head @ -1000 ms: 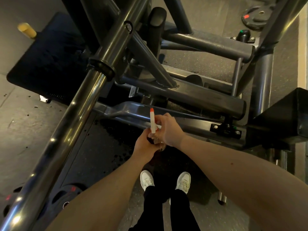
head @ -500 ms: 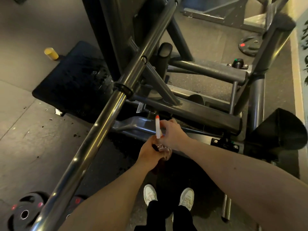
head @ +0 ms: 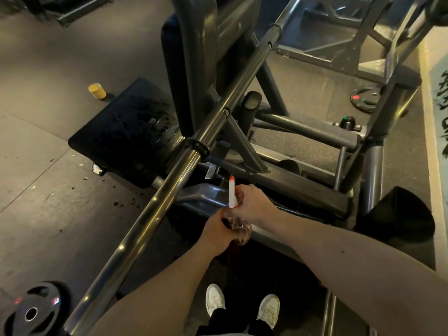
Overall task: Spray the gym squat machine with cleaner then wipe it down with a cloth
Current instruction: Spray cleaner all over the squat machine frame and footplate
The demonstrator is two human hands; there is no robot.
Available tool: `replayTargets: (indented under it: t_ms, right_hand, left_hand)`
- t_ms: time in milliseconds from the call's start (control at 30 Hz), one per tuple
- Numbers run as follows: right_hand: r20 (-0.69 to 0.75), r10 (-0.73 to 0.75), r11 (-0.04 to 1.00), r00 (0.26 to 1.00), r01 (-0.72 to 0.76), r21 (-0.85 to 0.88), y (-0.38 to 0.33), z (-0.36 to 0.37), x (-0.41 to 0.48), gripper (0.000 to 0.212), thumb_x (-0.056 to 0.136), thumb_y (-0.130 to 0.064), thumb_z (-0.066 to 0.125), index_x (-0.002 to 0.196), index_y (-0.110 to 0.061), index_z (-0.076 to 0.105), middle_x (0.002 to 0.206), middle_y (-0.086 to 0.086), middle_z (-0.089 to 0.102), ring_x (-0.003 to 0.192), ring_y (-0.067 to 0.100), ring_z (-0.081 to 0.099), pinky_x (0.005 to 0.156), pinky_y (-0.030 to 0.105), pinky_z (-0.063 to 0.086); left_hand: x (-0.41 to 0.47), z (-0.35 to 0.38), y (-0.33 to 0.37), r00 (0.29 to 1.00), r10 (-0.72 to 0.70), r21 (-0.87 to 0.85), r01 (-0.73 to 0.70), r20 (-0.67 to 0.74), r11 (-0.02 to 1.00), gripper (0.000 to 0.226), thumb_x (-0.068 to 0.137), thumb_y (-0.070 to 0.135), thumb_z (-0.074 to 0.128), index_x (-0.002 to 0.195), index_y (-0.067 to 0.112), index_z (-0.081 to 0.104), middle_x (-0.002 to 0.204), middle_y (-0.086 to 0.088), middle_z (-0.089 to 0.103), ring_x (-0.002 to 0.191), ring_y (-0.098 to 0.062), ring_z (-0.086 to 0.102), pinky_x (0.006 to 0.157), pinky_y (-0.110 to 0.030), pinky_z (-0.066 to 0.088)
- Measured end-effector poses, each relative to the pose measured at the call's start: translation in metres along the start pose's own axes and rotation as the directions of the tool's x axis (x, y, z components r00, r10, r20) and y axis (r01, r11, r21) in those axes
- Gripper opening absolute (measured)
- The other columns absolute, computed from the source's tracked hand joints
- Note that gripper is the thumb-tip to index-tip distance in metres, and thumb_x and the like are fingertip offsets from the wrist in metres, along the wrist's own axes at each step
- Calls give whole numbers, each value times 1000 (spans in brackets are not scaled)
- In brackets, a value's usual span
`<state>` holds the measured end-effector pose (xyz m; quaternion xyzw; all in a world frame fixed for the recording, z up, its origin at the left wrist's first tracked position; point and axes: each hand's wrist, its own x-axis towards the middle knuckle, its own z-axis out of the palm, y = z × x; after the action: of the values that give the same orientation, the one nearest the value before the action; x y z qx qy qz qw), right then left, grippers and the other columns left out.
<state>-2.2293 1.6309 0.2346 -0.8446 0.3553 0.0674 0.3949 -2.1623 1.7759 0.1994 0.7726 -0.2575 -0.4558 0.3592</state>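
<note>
Chrome bar slants beside spray bottle; weight plate, yellow cup on floor

Bare forearms, no sleeves in view, black trousers, white sneakers with laces

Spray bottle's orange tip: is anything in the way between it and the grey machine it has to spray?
Nothing visible blocks it. The clear spray bottle's white head with orange tip points toward the dark grey steel machine frame just beyond. The shiny chrome bar passes to the left, not across.
</note>
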Motion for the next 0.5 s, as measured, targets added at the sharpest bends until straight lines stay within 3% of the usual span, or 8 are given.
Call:
replayTargets:
  t_ms: [100,200,267,367,500]
  right_hand:
    - [26,-23,1000,999,24,-18,-8,-9,0,69,55,-60,85,112,-32,59,111,-9,57,104,14,54,88,38,55]
    - [34,-36,999,999,36,17,-11,-13,3,77,55,-62,86,121,-33,58,120,-8,55,112,15,53,95,39,54]
    - [24,-36,999,999,36,-2,-13,-14,6,72,58,-58,89,117,-29,61,113,-8,62,104,15,60,87,33,56]
    - [0,-46,998,999,46,-52,-19,-17,7,51,66,-49,91,99,-26,59,92,-9,62,84,12,59,64,22,42]
    - [-10,-78,993,997,76,-86,-20,-20,6,54,65,-52,90,101,-29,57,97,-10,59,87,9,56,67,22,42]
  left_hand:
    - [-2,-5,6,1000,5,-9,-5,1,1000,62,79,29,87,132,36,57,123,17,63,117,-2,56,97,-25,42]
    - [-1,-7,11,1000,3,-41,-4,-20,999,62,81,24,86,134,33,56,122,16,64,118,-3,56,100,-26,43]
    - [0,-9,15,999,7,-56,-9,-31,998,62,81,21,85,135,31,57,121,15,64,116,-4,58,100,-27,44]
    - [2,-12,16,999,19,-52,-20,-35,998,54,81,22,85,124,37,57,117,16,65,109,1,58,91,-23,44]
    - [3,-11,18,998,37,-65,-40,-51,997,55,81,21,85,127,35,58,118,16,65,114,-2,59,87,-19,44]
